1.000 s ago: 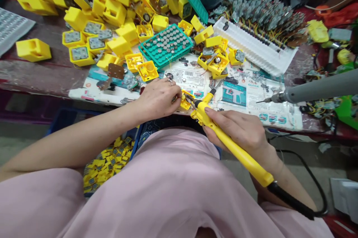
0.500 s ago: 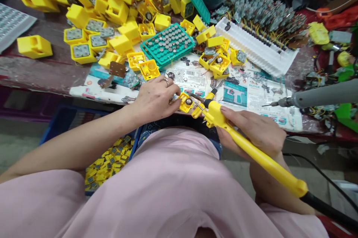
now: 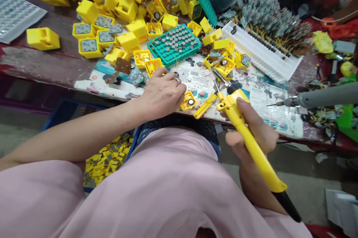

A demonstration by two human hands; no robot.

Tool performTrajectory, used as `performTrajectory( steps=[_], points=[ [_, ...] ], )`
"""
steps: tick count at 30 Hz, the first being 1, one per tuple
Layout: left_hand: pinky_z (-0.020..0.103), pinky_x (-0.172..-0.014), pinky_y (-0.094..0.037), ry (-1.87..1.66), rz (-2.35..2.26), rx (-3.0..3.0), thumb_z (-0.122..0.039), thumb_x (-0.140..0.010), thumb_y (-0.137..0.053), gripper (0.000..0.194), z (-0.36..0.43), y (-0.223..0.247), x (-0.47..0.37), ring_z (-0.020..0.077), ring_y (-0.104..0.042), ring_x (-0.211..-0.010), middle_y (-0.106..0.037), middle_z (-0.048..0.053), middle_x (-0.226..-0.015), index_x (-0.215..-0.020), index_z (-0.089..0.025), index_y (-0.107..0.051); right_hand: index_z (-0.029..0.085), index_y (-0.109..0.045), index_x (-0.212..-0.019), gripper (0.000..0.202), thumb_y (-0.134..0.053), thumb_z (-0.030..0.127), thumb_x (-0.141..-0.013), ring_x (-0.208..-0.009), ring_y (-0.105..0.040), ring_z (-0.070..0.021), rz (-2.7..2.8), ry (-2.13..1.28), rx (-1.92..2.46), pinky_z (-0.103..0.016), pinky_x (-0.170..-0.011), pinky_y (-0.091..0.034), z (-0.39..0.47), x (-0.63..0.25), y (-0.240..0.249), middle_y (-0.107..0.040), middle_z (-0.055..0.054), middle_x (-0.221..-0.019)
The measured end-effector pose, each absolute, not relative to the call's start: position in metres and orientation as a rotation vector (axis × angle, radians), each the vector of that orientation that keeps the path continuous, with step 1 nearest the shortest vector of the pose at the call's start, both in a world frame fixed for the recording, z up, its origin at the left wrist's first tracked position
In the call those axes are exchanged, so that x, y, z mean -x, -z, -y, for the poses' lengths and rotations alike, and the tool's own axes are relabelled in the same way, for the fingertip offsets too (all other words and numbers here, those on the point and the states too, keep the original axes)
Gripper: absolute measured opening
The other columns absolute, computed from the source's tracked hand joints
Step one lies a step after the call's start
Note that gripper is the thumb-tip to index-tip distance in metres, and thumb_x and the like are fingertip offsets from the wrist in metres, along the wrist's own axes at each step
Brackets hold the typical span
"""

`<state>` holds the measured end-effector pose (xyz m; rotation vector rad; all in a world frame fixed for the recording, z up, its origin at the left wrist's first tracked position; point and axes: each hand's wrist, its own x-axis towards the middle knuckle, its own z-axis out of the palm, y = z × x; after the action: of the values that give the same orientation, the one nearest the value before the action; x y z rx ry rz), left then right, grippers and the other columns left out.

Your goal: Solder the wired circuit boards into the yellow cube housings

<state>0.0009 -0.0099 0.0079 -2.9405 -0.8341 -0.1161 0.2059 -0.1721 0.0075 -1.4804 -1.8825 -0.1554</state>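
My right hand [image 3: 256, 128] grips a yellow soldering gun [image 3: 246, 132], thumb on its top. Its metal tip points away from me, just short of the yellow housings with round metal parts [image 3: 223, 64]. My left hand [image 3: 165, 94], with a ring on one finger, rests low over the printed sheet with fingers bent together; the fingertips are hidden. Just past them lies a small round black part [image 3: 175, 75] with thin wires. Beside the left hand sits a small open yellow housing [image 3: 188, 101] with a silver disc inside. A yellow handle [image 3: 205, 106] lies between both hands.
Beyond the hands stands a green tray [image 3: 175, 46] of silver discs. Yellow housings [image 3: 128, 7] pile up at the back left. A white rack [image 3: 265, 57] holds wired parts. From the right juts a grey electric screwdriver [image 3: 321, 96]. Below is a blue bin [image 3: 60, 115].
The soldering gun has lifted away from the small yellow housing and swung right and forward. My left hand has come off that housing and shifted slightly right. The view has shifted a little.
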Motion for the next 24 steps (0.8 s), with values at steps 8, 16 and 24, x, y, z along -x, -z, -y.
performTrajectory(
  steps=[8,16,24],
  points=[
    [0.043,-0.082,-0.046,0.165,0.842,2.972,-0.021,-0.095,-0.038,0.035,0.011,-0.011,-0.005,0.0269,-0.063,-0.088,-0.071,0.011,-0.078,-0.087,-0.017,-0.072,0.028,-0.057,-0.134,0.037,-0.055,0.040,-0.099,-0.080,-0.076,-0.0165,1.775,0.235,1.473,-0.024,-0.073,-0.061,0.142,-0.183,0.005,-0.078,-0.005,-0.102],
    [0.050,-0.102,-0.041,0.268,0.874,3.094,-0.027,-0.096,-0.036,0.038,0.005,0.002,-0.004,0.0240,-0.064,-0.088,-0.074,0.007,-0.081,-0.089,-0.021,-0.073,0.025,-0.042,-0.149,0.063,-0.060,0.049,-0.093,-0.081,-0.074,-0.0201,1.476,0.221,1.533,-0.027,-0.061,-0.060,0.148,-0.194,0.010,-0.072,-0.012,-0.119],
    [0.049,-0.105,-0.040,0.013,0.849,3.099,-0.026,-0.089,-0.045,0.033,0.003,-0.011,-0.011,0.0232,-0.067,-0.087,-0.073,0.006,-0.074,-0.084,-0.021,-0.076,0.022,-0.062,-0.129,0.043,-0.064,0.043,-0.091,-0.066,-0.072,-0.0185,1.248,0.109,1.564,-0.028,-0.056,-0.058,0.151,-0.197,0.003,-0.074,-0.004,-0.088]
  ],
)
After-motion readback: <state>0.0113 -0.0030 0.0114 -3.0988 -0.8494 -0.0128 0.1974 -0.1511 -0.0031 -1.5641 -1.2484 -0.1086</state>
